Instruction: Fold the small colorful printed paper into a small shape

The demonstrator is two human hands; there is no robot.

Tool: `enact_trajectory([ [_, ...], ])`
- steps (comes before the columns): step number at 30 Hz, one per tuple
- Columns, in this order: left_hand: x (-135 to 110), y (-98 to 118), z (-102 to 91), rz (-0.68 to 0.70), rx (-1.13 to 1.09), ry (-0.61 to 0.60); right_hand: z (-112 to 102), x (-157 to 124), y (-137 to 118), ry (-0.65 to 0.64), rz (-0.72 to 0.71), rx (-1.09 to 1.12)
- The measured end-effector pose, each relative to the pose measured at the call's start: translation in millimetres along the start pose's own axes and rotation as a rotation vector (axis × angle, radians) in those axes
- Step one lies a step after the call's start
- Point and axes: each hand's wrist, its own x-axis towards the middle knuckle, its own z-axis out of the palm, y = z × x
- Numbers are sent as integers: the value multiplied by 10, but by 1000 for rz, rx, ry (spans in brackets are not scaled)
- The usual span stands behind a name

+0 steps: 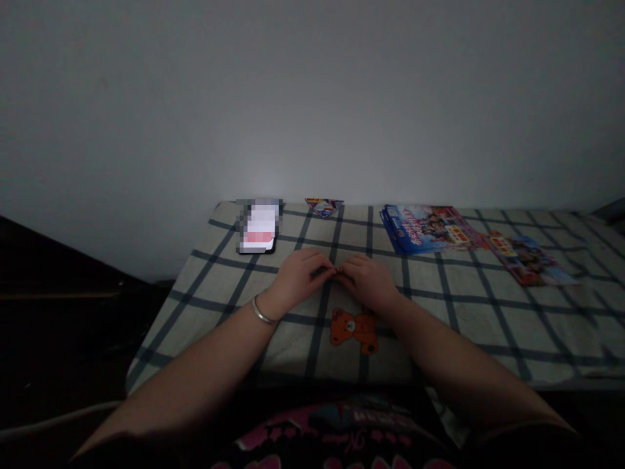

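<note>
My left hand [297, 279] and my right hand [367, 280] meet at the fingertips over a checked cloth [439, 312] on a table. Both hands have their fingers curled and pinched together on a small reddish thing [338, 270] between them, too small and dark to name. A silver bangle [262, 312] circles my left wrist. An orange bear print [355, 329] on the cloth lies just in front of my hands.
A phone [258, 229] with a lit screen lies at the far left of the table. A small folded colourful paper [324, 206] rests by the wall. Colourful leaflets [430, 228] and another printed sheet [530, 259] lie at the far right. A pale wall stands behind.
</note>
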Motion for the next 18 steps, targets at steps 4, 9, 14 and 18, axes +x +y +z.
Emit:
enact_trajectory([
  [4,-5,-42,-5,-48,-9,-34,4,-8,28,18,30,16],
  [9,-10,-55,-17,-42,30,-58,17,-6,39,21,51,48],
  [14,-10,-20,-27,-102,13,-46,21,-2,40,32,59,72],
  [18,-9,-10,-28,-151,-44,-33,9,-22,37,35,50,46],
])
